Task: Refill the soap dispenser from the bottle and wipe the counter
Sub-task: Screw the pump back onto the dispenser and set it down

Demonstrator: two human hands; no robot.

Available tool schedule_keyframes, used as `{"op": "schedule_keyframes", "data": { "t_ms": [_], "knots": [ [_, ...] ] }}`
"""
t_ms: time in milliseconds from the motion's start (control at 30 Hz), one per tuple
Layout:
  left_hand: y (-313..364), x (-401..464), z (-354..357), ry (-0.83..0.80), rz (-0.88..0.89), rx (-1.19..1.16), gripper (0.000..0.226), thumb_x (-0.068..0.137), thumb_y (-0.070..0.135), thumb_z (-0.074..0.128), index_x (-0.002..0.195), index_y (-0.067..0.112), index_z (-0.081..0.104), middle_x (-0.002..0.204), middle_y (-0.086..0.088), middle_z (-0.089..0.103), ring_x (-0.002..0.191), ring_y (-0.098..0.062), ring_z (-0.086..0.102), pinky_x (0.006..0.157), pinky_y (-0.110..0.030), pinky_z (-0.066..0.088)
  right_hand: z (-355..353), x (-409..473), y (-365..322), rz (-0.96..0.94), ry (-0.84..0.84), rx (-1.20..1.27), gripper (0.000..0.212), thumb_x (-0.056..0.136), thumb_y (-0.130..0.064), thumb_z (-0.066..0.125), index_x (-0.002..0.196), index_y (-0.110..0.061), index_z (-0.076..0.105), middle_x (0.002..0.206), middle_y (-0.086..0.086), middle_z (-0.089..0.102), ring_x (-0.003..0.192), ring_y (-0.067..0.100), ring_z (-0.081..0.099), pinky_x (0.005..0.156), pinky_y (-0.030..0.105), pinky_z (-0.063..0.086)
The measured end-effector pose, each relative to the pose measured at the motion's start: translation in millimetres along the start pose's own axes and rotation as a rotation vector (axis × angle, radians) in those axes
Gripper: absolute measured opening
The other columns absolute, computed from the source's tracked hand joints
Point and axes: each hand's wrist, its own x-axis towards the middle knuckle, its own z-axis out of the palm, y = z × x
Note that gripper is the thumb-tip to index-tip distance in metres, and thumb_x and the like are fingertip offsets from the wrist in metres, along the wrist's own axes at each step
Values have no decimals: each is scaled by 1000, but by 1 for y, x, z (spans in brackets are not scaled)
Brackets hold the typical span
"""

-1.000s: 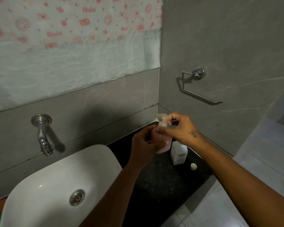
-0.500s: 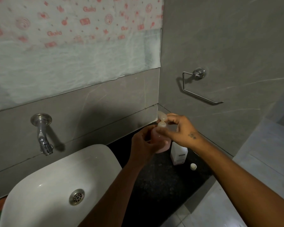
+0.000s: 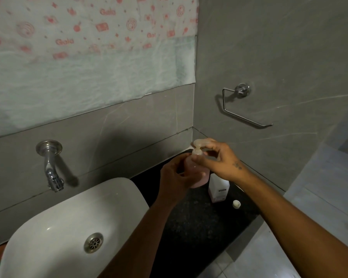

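A pink translucent soap dispenser (image 3: 201,177) stands upright over the black counter (image 3: 197,227), near the corner of the walls. My left hand (image 3: 174,177) wraps around its body from the left. My right hand (image 3: 219,159) pinches the dispenser's pale pump head (image 3: 199,144) at its collar. Behind and right of the dispenser stands a white refill bottle (image 3: 218,188); my right wrist hides its top. A small white cap (image 3: 236,204) lies on the counter to the right of that bottle.
A white basin (image 3: 68,227) with a metal drain fills the lower left, under a chrome wall tap (image 3: 51,167). A chrome towel ring (image 3: 242,105) juts from the right wall. The counter's front edge drops to a tiled floor at lower right.
My right hand's fingers have shifted around the pump head, as in turning it. The dispenser and my left hand stay in place.
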Motion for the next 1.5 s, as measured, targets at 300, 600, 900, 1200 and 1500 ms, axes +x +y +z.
{"op": "schedule_keyframes", "data": {
  "t_ms": [300, 600, 900, 1200, 1500],
  "knots": [
    [0, -1, -1, 24, -9, 40, 50, 74, 8, 87, 118, 25, 69, 113, 2, 75, 110, -15, 70, 81, -28, 61, 0, 1, 4, -49, -12, 0, 20, 83, -24, 76, 99, -12, 75, 106, 3, 70, 100, 10, 65, 87, 27, 53],
    [-7, 0, -3, 37, -18, 76, 52, 74, 7, 87, 121, 15, 69, 113, 0, 75, 108, -14, 71, 79, -24, 60, 6, 3, 8, 66, 49, 128, 28, 72, -24, 84, 96, -11, 75, 95, 3, 74, 86, 16, 72, 78, 32, 60],
    [-25, -6, -13, 63, -82, 182, 59, 67, 21, 92, 113, 45, 63, 116, 10, 71, 106, -6, 69, 76, -19, 59, 10, -21, 43, 619, -103, 603, 35, 97, -41, 51, 119, -20, 68, 113, 4, 74, 109, 22, 69, 95, 54, 53],
    [-79, -45, -12, 36, -310, 274, 63, 67, 28, 88, 126, 28, 63, 123, 5, 69, 113, -16, 66, 96, -46, 58, 75, -53, 105, 1033, -132, 831, 55, 90, -58, 56, 121, -14, 68, 118, 20, 70, 110, 37, 67, 95, 54, 53],
    [-149, -96, -8, 215, -490, 331, 45, 79, 32, 80, 112, 56, 61, 107, 27, 70, 101, 9, 65, 86, -11, 51, 129, -66, 155, 1223, -199, 847, 40, 101, -35, 50, 120, -4, 66, 116, 20, 70, 102, 33, 70, 74, 42, 61]
  ]
}}
